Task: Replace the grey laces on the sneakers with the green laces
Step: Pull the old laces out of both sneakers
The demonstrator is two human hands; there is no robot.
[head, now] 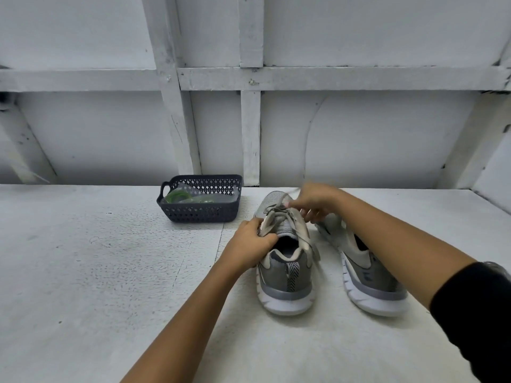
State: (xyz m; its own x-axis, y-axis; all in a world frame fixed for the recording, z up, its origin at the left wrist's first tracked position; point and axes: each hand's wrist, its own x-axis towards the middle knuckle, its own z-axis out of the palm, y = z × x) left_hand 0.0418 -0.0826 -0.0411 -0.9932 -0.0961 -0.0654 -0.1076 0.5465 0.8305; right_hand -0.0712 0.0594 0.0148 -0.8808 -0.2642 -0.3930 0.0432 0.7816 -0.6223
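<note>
Sneakers, grey mesh w/ white soles, side by side on white tabletop. L hand grips one's collar; R hand pinches its pale grey lace. Green laces in dark plastic basket behind.

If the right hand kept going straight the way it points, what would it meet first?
The right hand pinches the grey lace over the held sneaker. Past the toe it would probably meet the dark basket, though depth is unclear.

White wooden battens cross the white wall behind a speckled white tabletop.
</note>
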